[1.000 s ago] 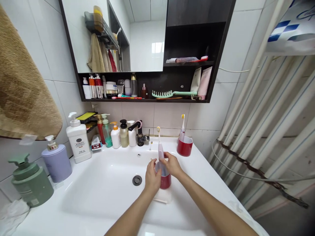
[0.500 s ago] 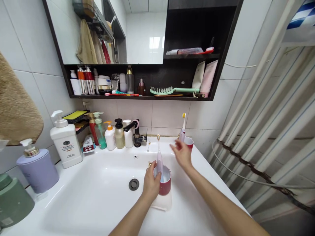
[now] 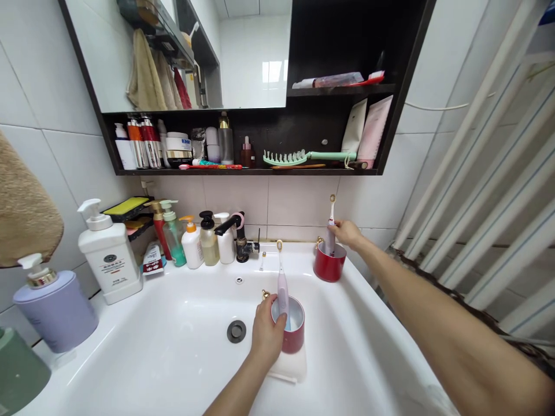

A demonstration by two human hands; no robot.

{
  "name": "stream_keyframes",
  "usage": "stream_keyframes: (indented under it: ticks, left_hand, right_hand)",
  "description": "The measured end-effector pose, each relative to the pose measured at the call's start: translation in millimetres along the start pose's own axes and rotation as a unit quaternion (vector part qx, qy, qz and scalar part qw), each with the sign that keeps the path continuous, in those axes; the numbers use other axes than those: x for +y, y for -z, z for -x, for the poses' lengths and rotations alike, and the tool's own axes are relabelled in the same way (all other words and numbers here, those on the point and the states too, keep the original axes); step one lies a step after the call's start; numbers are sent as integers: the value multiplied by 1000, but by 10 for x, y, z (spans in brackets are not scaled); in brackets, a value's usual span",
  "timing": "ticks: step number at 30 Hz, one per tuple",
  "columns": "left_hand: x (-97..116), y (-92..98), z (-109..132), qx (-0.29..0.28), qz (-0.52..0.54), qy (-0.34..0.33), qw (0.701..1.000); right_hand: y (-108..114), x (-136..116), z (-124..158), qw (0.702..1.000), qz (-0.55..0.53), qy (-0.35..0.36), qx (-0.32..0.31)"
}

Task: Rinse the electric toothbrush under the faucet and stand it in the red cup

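Observation:
In the head view, my left hand [image 3: 267,332] is closed at the left side of a red cup [image 3: 293,340] with a pale inside, held over the basin. An electric toothbrush [image 3: 282,292], pale pink, stands in that cup with its head up, and my left thumb lies against its lower part. At the basin's back right corner, my right hand [image 3: 348,234] pinches a second electric toothbrush [image 3: 331,232] by its upper handle. Its lower end is inside another red cup [image 3: 329,267] on the ledge. A flat whitish piece [image 3: 289,368] shows just below the near cup.
A white basin [image 3: 173,358] with a drain [image 3: 236,331] lies below. Behind it stand a black faucet [image 3: 243,242] and several pump bottles [image 3: 208,240]. A mirror cabinet [image 3: 277,171] hangs above; radiator pipes [image 3: 485,225] run along the right.
My right hand has moved right and closed on the toothbrush in the far cup, which has turned. My left hand stays at the near cup. The view has shifted slightly.

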State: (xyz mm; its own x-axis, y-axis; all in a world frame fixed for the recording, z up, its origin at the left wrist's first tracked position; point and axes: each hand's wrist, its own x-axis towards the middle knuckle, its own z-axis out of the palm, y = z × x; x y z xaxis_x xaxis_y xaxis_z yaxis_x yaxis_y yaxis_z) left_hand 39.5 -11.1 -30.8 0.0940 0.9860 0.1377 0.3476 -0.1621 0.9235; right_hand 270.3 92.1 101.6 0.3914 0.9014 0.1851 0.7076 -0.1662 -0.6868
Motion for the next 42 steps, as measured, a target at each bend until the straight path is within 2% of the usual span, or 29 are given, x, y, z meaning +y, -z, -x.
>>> stream_keyframes:
  ticks: [5,11,17,21,25,29,31,34,36,39,42]
  left_hand:
    - [9,1,8,-9,-26,8,1000]
    - [-3,-7,-3,-16,-52,11,998]
    - [-44,-35,-17,-7,-31,23,999]
    - [-74,-43,-28,9,23,17,1000]
    - [-72,-31,-29,17,68,21,997]
    - [-46,-7,-27,27,75,15,997]
    - [-46,5,-34,27,65,11,997]
    - [-73,22,-50,28,65,8,997]
    - [-95,34,-48,31,68,2,997]
    - [-102,56,-9,21,65,-3,998]
    - [-73,81,53,-30,61,-8,998]
  right_hand:
    - [-55,127,-149,998,-52,7,-47]
    - [-188,272,-204,993,-113,-3,-36]
    - [-244,225,-120,987,-158,3,-36]
    - [-233,195,-70,988,-154,19,8]
    - [-97,135,15,988,-133,32,73]
    - [-108,31,396,988,-104,62,95]
    - [-260,-9,736,990,-90,93,51]
    - [-594,-30,1277,986,-62,145,-56]
    - [-800,-28,1530,983,-39,155,-89]
    - [-991,-30,1657,985,-9,137,-102]
    - [-1068,-48,1610,988,5,120,-101]
